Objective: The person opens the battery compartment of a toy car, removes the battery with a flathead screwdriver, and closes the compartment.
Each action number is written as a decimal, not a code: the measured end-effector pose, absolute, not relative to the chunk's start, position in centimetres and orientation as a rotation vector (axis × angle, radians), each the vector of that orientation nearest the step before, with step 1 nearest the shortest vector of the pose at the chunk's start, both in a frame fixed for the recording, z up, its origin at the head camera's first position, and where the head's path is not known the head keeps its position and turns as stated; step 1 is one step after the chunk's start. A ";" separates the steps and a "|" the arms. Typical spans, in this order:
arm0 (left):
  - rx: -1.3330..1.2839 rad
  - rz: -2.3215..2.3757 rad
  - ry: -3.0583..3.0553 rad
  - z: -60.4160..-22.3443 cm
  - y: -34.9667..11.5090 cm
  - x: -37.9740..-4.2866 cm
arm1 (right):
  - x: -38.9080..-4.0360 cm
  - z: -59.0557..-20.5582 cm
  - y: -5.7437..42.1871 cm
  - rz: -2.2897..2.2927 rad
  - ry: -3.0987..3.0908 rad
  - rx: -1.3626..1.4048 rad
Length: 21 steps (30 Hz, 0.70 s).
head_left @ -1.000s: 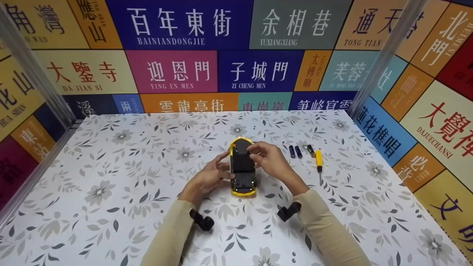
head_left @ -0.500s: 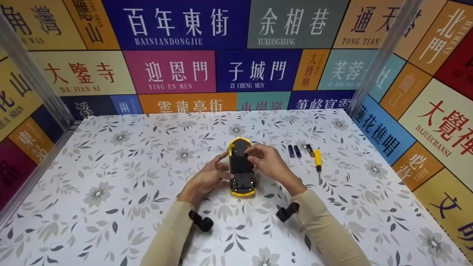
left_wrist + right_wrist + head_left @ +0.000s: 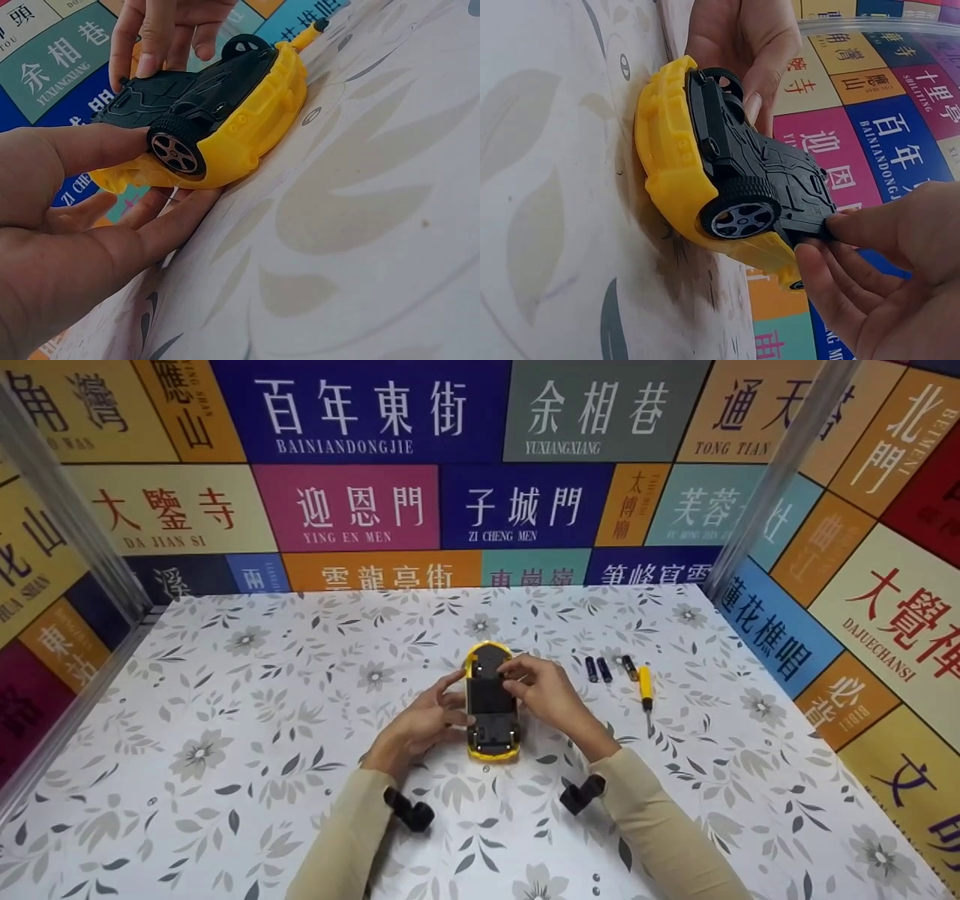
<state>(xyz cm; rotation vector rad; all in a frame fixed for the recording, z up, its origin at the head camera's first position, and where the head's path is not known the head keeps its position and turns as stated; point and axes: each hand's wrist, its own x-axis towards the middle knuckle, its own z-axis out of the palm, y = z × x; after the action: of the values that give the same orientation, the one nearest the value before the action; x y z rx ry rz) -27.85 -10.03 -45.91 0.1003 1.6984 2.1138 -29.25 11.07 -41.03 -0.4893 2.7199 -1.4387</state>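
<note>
A yellow toy car (image 3: 493, 735) is held upside down over the table, its black underside (image 3: 217, 86) facing up. My left hand (image 3: 416, 722) grips it from the left; in the left wrist view the thumb lies beside a black wheel (image 3: 177, 152) and the fingers pass beneath the yellow body. My right hand (image 3: 551, 690) pinches the edge of the black underside on the right. In the right wrist view, its thumb (image 3: 855, 226) presses that edge from above, with the index finger just below. The fingers of the left hand (image 3: 746, 45) show behind the car.
Two dark blue batteries (image 3: 598, 669) lie right of the right hand, with a black-and-copper battery (image 3: 629, 666) beyond them. Beside it is a screwdriver (image 3: 646, 690) with a yellow handle. Sign-printed walls (image 3: 345, 506) border the floral tabletop (image 3: 247, 720) at the back and sides.
The right hand's fingertips have shifted slightly nearer along the car's right edge, and the car's far end is tilted a little differently. The left hand keeps its grip.
</note>
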 end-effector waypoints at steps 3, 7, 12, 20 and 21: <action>0.092 2.122 1.685 -46.0 -10.0 -27.9 | -29.3 -41.1 11.2 -1.458 2.704 -0.494; 0.095 2.121 1.673 -46.0 -10.1 -27.9 | -29.4 -41.3 11.4 -1.520 2.657 -0.500; 0.093 2.119 1.671 -46.0 -10.1 -27.9 | -29.6 -41.5 11.4 -1.545 2.634 -0.490; 0.088 2.124 1.668 -45.9 -10.1 -27.9 | -29.7 -41.6 11.2 -1.583 2.616 -0.429; 0.092 2.127 1.660 -45.8 -10.1 -27.9 | -29.7 -41.6 11.2 -1.585 2.615 -0.427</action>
<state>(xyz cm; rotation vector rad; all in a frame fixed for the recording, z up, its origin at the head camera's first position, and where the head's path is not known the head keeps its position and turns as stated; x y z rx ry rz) -27.85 -10.08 -45.85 0.0920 1.6595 2.1273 -29.67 11.22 -41.64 -0.4265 2.6148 -1.5846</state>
